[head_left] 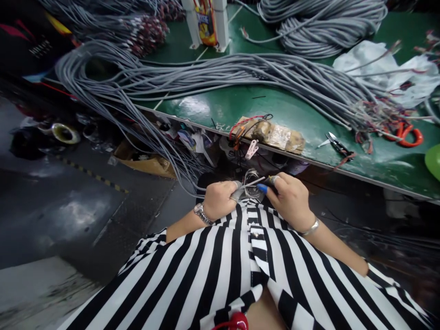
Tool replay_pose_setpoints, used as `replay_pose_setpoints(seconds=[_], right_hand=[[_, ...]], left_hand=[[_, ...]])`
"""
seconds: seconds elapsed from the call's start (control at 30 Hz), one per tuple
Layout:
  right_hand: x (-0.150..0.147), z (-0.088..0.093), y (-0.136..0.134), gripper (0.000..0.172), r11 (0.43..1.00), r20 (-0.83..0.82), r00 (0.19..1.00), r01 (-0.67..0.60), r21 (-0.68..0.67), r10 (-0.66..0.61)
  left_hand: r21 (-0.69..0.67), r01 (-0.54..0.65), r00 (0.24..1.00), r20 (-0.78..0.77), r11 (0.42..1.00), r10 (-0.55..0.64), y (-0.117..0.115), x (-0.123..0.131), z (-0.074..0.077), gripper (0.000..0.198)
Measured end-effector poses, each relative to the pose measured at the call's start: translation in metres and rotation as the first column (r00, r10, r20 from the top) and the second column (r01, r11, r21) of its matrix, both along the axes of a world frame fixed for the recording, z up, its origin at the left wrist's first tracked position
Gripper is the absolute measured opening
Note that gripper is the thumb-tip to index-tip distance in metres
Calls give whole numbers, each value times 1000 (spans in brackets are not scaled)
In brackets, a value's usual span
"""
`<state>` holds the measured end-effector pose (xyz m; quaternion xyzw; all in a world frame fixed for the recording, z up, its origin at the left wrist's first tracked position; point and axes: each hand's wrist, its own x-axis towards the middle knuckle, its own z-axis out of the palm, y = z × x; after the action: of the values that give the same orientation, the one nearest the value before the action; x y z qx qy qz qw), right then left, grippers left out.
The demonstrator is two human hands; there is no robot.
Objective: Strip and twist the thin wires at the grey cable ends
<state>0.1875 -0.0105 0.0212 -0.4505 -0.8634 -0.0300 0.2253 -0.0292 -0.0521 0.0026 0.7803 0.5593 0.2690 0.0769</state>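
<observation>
Our left hand and right hand meet just below the edge of the green bench. Both pinch closed on one thin grey wire, which spans the gap between them. From the wire, a taped block lies at twelve o'clock and snips at two. A grey cable bundle sprawls beyond them.

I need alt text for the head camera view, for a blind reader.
The person's left hand and right hand pinch a thin wire between them, over a striped shirt. Behind lies a green workbench covered with grey cable bundles.
</observation>
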Motion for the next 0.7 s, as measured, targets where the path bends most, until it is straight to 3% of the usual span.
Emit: replay_pose_setpoints(seconds=[0.43,0.7], right_hand=[[2,1,-1,24,1000,39,999,3,12,-3],[0,-10,3,31,971,-217,976,-52,-233,0]], left_hand=[[2,28,999,-26,1000,-28,1,2,-3,10],[-21,29,1000,14,999,-28,1,3,-1,13]])
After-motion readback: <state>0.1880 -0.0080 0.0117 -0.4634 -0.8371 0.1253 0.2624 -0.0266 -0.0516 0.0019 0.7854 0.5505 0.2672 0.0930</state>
